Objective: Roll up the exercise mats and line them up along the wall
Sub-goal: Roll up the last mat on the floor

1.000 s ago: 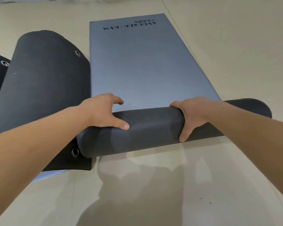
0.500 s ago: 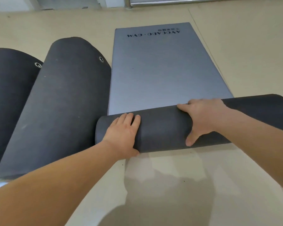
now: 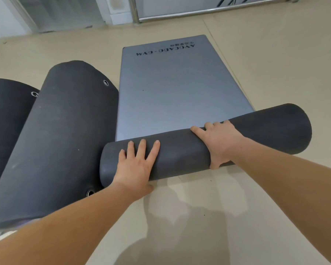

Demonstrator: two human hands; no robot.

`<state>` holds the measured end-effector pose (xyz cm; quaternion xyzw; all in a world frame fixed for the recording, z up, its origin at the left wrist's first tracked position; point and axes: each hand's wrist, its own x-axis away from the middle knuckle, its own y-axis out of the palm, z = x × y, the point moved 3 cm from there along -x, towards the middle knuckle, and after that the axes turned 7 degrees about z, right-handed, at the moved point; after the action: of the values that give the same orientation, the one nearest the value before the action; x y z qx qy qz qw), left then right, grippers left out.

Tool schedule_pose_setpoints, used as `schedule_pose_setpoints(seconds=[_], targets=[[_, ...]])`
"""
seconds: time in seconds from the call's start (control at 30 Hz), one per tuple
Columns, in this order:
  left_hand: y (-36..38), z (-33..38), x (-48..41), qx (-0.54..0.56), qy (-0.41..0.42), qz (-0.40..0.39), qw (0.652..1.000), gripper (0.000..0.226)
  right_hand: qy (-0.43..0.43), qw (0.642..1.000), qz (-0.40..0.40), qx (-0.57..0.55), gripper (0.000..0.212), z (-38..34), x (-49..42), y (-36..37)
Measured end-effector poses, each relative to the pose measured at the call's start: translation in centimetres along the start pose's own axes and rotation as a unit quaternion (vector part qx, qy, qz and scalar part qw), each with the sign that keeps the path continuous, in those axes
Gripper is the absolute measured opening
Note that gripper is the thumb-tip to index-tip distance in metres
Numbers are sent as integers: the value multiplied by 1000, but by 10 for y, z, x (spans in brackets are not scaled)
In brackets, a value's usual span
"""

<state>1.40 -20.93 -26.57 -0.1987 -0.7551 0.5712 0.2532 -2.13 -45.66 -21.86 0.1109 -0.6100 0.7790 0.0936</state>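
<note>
Beige floor (image 3: 256, 207) carries a grey mat (image 3: 176, 96), half rolled, its dark roll (image 3: 183, 155) lying across the near end. Two dark mats (image 3: 65, 140) lie curled just beside it on the left. The left grip (image 3: 136, 165) presses flat on the roll, fingers straight; the right grip (image 3: 220, 142) curls over its top, thumb below.

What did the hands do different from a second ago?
The left hand let go its curled grip and now presses flat on the roll. The roll has gone a little further up the grey mat. The right hand still grips the roll; the dark mats beside it lie as before.
</note>
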Motion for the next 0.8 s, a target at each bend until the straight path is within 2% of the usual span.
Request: schedule_pose_setpoints(seconds=[0.13, 0.27, 0.4, 0.47, 0.53, 0.6, 0.63, 0.67, 0.73, 0.8], targets=[[-6, -5, -17, -14, 42, 31, 999, 126, 21, 1000, -7, -7, 116, 0, 8, 6], [-26, -10, -21, 24, 111, -11, 993, 122, 28, 998, -45, -30, 107, 4, 27, -3], [-47, -6, 6, 50, 181, -94, 978, 111, 27, 980, -178, -90, 109, 2, 56, -8], [-55, -6, 18, 76, 208, -159, 962, 106, 34, 955, -254, -149, 108, -4, 70, -8], [-60, -8, 23, 117, 216, -228, 942, 104, 45, 933, -302, -188, 118, -10, 83, -9], [-59, -11, 16, 142, 216, -273, 927, 105, 65, 937, -288, -189, 139, -12, 91, -14], [-56, -15, 7, 154, 207, -297, 919, 106, 81, 948, -252, -178, 143, -11, 94, -21], [-54, -19, -4, 176, 187, -326, 910, 106, 94, 961, -203, -163, 141, -9, 97, -28], [-48, -30, -28, 236, 142, -377, 884, 103, 95, 980, -109, -135, 122, -14, 104, -41], [-45, -38, -45, 275, 124, -391, 869, 97, 78, 988, -72, -115, 112, -36, 113, -46]])
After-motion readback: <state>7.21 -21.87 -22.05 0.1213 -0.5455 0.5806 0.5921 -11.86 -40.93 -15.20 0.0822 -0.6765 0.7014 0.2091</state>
